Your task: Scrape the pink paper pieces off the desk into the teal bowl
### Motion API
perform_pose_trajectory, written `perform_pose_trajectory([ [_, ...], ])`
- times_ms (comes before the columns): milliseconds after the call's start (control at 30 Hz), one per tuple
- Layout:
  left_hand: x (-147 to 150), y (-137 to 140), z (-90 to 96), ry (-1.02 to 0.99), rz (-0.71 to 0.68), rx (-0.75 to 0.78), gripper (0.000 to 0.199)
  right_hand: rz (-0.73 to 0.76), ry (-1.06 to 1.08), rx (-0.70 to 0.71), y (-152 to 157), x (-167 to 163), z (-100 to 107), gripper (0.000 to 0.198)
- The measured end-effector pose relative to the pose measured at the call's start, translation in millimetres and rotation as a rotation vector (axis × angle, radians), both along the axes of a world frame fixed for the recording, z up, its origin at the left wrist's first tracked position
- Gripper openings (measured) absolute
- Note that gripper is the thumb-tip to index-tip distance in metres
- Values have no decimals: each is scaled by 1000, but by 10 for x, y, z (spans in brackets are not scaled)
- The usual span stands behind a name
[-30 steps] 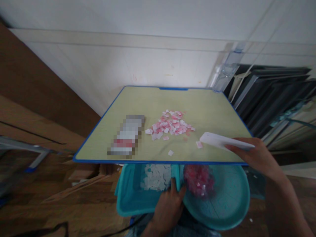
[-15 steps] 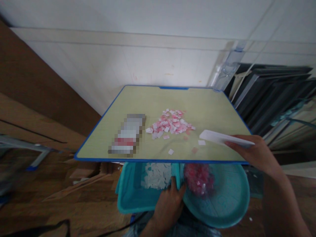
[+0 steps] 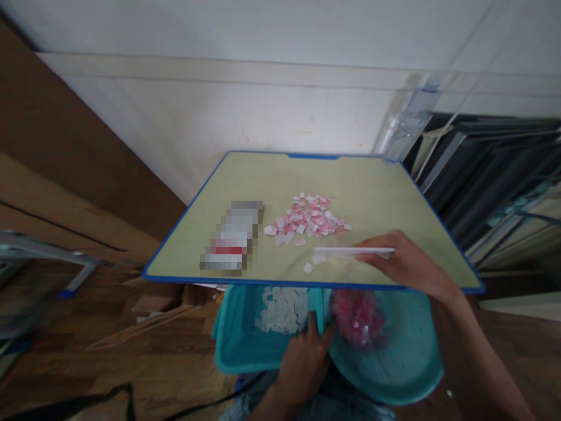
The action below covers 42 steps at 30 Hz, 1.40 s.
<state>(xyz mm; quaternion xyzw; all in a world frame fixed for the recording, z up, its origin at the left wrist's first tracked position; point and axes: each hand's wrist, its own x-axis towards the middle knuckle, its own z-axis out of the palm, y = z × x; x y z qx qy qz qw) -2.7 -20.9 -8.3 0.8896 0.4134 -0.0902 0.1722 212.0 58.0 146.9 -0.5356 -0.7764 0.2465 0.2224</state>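
Note:
My right hand (image 3: 394,257) pinches a flat white strip like a card or scraper (image 3: 335,252), held edge-on low over the front right of the small table (image 3: 377,193). Left of the strip's tip lies one loose white paper square (image 3: 308,268). A heap of small pink and white squares (image 3: 313,216) sits behind it. My left hand (image 3: 304,356) grips the rim where the rectangular teal tub (image 3: 239,351) meets the round teal basin (image 3: 412,362). White pieces (image 3: 284,310) lie in the tub. In the basin is a clear bag of pink bits (image 3: 357,318).
A pixelated phone-like slab (image 3: 232,237) rests on the table's left side. At the back right corner stands a clear plastic bottle (image 3: 409,126). Dark flat panels (image 3: 495,158) lean at the right. A metal frame leg (image 3: 83,278) and cardboard (image 3: 164,298) are on the left floor.
My right hand has swept left and toward the table's front with the white strip, which now covers a loose square. My left hand stays on the rim. The view has shifted slightly.

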Motion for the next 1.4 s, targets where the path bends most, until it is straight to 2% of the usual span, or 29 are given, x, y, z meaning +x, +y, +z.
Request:
perform_pose_trajectory([
  [133, 7, -2, 2, -2, -2, 0, 54, 123, 75, 101, 90, -363, -148, 21],
  [267, 8, -9, -13, -9, -4, 7, 52, 120, 139, 169, 79, -557, -259, 22],
  [333, 8, -11, -15, -15, -6, 6, 53, 64, 177, 155, 56, -537, -270, 21],
  [533, 25, -4, 17, -6, 2, -6, 51, -309, 277, -25, -41, -332, -336, 20],
  [700, 22, 1, 35, -3, -12, 2, 51, -348, 354, -135, -28, -459, -447, 20],
  [867, 17, -9, 10, -3, -6, 7, 50, -271, 402, -192, 100, -679, -435, 19],
  [1067, 24, -19, 1, 10, 20, 4, 54, -198, 303, -190, 117, -790, -445, 15],
  [1400, 18, -5, 0, 12, -6, -10, 54, -10, 226, -20, 1, -773, -395, 21],
])
